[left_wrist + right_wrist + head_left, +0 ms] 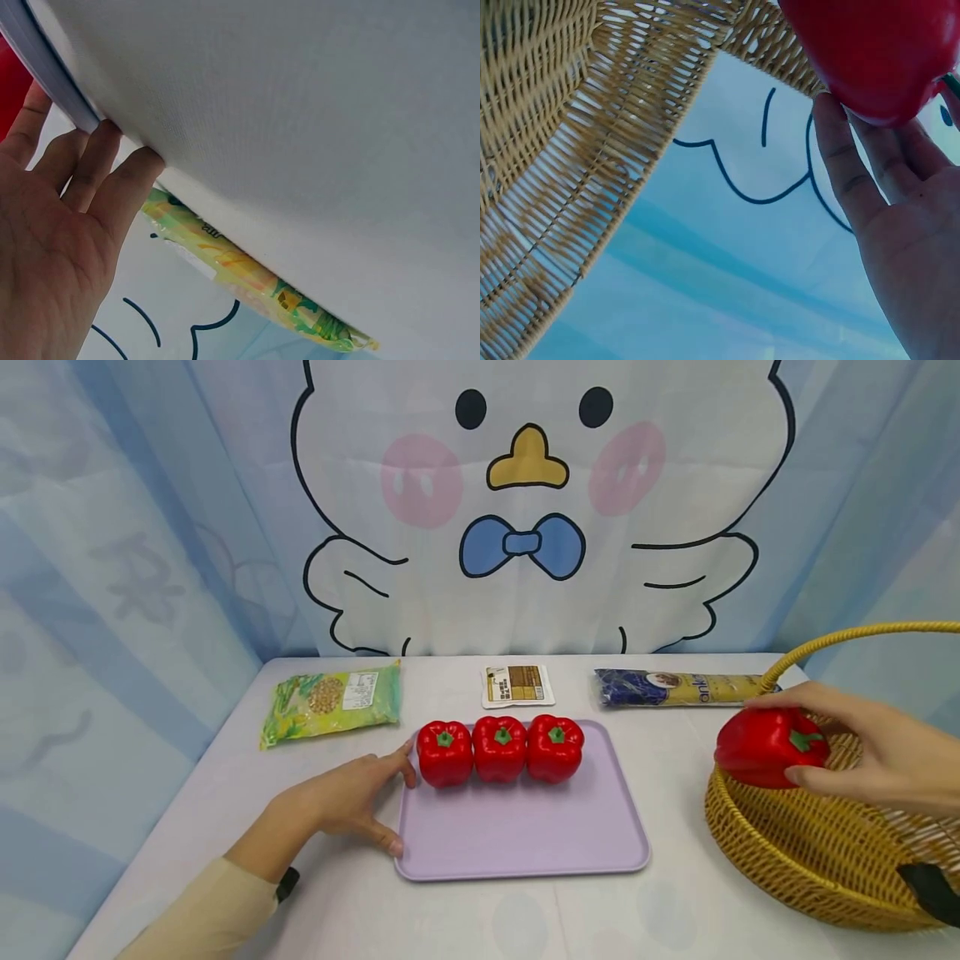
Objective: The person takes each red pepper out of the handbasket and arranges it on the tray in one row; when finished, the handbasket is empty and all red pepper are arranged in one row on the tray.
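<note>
My right hand [862, 747] grips a red bell pepper [761, 747] with a green stem, held over the near-left rim of a wicker basket [780, 868]. The right wrist view shows the same pepper [885, 52] between thumb side and fingers, above the woven wall. Three more red bell peppers [499, 749] stand in a row along the back of a lilac tray [525, 839]. At the tray's left edge rests my left hand [356, 797], thumb and fingers spread along the rim. In the left wrist view its fingers [94, 169] touch the tray's edge.
Behind the tray lie a green and yellow bag [330, 702], a small white and brown packet [517, 685] and a long blue and yellow package [675, 687]. The basket's yellow handle [847, 643] arches over its back. A printed curtain [525, 602] hangs behind the table.
</note>
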{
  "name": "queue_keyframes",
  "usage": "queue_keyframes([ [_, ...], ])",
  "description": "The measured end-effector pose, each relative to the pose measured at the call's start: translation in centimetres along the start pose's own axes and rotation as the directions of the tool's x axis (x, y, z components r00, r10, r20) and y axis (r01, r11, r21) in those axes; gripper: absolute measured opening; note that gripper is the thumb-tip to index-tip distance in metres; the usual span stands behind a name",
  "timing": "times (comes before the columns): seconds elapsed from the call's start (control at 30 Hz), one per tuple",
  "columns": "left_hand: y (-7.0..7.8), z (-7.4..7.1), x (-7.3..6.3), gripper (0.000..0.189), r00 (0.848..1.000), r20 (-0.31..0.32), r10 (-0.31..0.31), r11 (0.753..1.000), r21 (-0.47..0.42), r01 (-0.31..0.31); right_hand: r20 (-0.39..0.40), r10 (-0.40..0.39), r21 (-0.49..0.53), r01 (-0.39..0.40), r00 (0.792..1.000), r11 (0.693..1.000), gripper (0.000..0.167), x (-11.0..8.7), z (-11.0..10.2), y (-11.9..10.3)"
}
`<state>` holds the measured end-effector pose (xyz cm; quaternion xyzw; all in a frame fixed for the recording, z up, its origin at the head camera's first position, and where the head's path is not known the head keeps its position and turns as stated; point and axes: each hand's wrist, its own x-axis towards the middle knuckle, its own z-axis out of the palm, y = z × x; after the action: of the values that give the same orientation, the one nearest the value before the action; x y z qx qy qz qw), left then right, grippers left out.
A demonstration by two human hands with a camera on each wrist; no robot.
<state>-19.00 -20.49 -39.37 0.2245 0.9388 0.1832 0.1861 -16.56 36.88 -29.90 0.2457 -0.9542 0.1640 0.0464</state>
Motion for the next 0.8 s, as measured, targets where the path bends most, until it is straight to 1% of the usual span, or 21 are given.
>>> queue_keyframes([
  [0.1,0.0,0.0,-0.1,0.092,1.000,0.005,-0.011,1.000,-0.010,0.011,-0.005,-0.004,0.000,0.004,1.000,1.000,0.078,0.4,-0.2,-0.7],
  [0.27,0.0,0.0,-0.2,0.097,1.000,0.008,-0.015,1.000,-0.011,0.015,-0.015,-0.024,0.035,0.024,1.000,0.999,0.081,1.2,-0.2,-1.6],
  [0.37,0.1,0.0,-0.1,0.096,1.000,0.006,-0.014,1.000,-0.007,0.014,-0.037,-0.057,0.040,0.058,0.998,0.997,0.085,1.8,-0.2,-2.0],
  [0.53,0.2,-0.1,-0.1,0.095,0.999,0.017,-0.032,0.999,-0.018,0.032,-0.055,-0.125,0.052,0.128,0.991,0.990,0.085,2.8,0.0,-2.8],
  [0.67,0.1,-0.1,-0.1,0.088,1.000,0.015,-0.026,1.000,-0.010,0.026,-0.065,-0.159,0.102,0.165,0.985,0.981,0.084,3.7,0.2,-3.4],
  [0.8,0.1,0.0,-0.1,0.085,0.999,0.020,-0.027,1.000,-0.011,0.027,-0.061,-0.150,0.151,0.158,0.987,0.976,0.086,4.4,0.4,-4.0],
])
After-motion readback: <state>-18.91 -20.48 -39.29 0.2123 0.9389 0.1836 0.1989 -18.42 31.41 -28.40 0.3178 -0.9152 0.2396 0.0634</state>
